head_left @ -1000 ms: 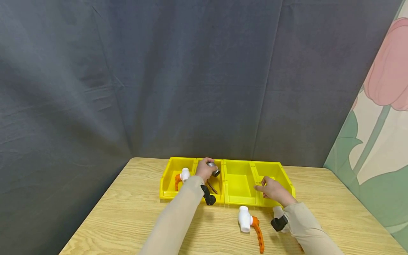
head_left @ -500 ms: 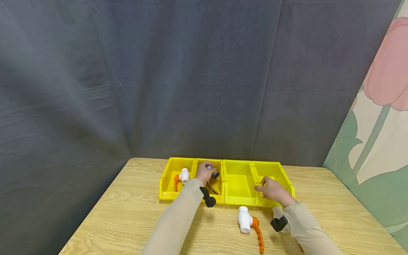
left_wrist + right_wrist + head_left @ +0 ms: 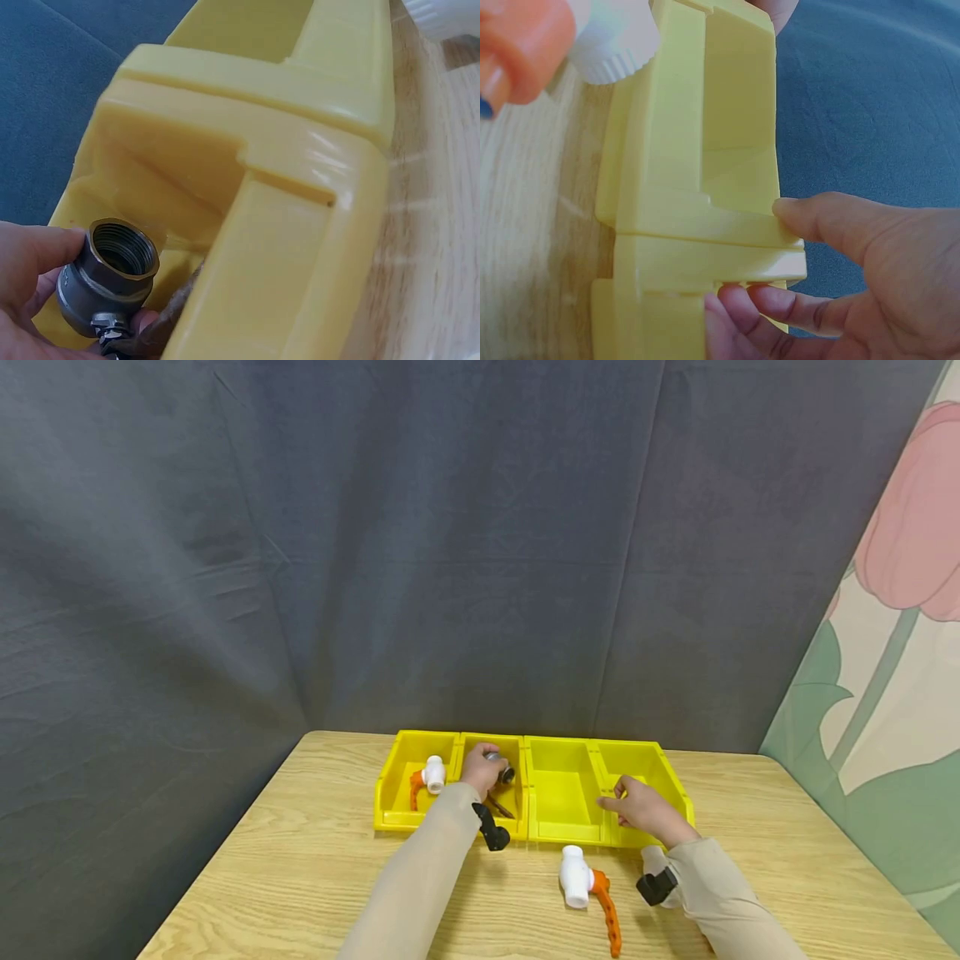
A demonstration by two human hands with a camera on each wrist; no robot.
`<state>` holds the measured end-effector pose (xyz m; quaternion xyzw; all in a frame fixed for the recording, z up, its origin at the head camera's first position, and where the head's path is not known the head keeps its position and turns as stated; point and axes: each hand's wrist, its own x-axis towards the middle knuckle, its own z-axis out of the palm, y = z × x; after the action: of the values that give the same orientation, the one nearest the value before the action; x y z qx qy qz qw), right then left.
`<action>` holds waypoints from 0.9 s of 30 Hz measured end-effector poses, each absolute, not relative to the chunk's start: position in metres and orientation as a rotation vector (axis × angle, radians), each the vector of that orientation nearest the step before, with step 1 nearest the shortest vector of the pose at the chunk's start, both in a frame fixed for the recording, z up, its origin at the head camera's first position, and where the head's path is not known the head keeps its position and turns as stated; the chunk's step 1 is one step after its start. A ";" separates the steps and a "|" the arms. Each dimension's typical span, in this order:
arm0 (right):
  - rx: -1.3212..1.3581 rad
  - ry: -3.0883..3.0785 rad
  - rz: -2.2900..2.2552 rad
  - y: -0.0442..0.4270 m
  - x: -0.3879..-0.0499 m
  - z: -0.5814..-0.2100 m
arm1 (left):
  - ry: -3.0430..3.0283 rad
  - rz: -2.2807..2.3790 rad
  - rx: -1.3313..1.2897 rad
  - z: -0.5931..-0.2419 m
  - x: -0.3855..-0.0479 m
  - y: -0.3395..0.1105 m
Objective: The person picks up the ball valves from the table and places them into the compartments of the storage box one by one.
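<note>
At the second bin from the left of the yellow bin row point(image 3: 567, 832), the left hand point(image 3: 478, 770) pinches a metal ball valve point(image 3: 109, 281) in its fingers, the valve's lower part mostly hidden. The right hand's point(image 3: 648, 810) fingers pinch the divider point(image 3: 727, 255) between the row's third and fourth bins. Before the row lie an orange-handled white ball valve point(image 3: 576, 878) and a second white valve point(image 3: 654, 860), largely covered by the right wrist.

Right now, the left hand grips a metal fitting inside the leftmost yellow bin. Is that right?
Not quite, the bin is wrong. The head view shows the left hand gripping the metal fitting inside the second yellow bin from the left. The leftmost bin holds a white valve with an orange handle.
</note>
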<state>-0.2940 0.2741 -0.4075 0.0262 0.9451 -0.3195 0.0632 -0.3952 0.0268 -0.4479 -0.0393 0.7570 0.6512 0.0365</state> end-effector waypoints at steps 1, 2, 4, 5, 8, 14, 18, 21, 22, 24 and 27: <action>0.078 2.855 -0.967 0.274 -0.294 -0.408 | 2.320 1.999 -0.128 -0.448 -0.395 0.027; 0.074 2.856 -0.972 0.274 -0.294 -0.408 | 2.315 1.996 -0.136 -0.448 -0.395 0.027; 0.069 2.858 -0.976 0.274 -0.294 -0.409 | 2.312 1.987 -0.152 -0.448 -0.394 0.027; 0.068 2.858 -0.980 0.274 -0.294 -0.409 | 2.310 1.984 -0.157 -0.448 -0.394 0.027; 0.068 2.857 -0.985 0.274 -0.294 -0.409 | 2.310 1.968 -0.166 -0.448 -0.394 0.026; 0.074 2.857 -0.986 0.274 -0.294 -0.408 | 2.333 1.943 -0.156 -0.448 -0.394 0.026; 0.069 2.855 -0.993 0.274 -0.294 -0.409 | 2.354 1.934 -0.154 -0.447 -0.393 0.026; 0.069 2.855 -0.997 0.275 -0.295 -0.410 | 2.372 1.923 -0.150 -0.446 -0.392 0.027; 0.069 2.857 -0.994 0.275 -0.295 -0.410 | 2.379 1.917 -0.149 -0.446 -0.392 0.027; 0.068 2.859 -0.989 0.275 -0.295 -0.411 | 2.405 1.898 -0.144 -0.446 -0.391 0.028; 0.073 2.860 -0.983 0.276 -0.296 -0.411 | 2.445 1.875 -0.135 -0.445 -0.390 0.028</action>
<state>-0.2956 0.2760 -0.4109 0.0242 0.9438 -0.3244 0.0581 -0.3896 0.0282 -0.4446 -0.0437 0.7924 0.6077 0.0290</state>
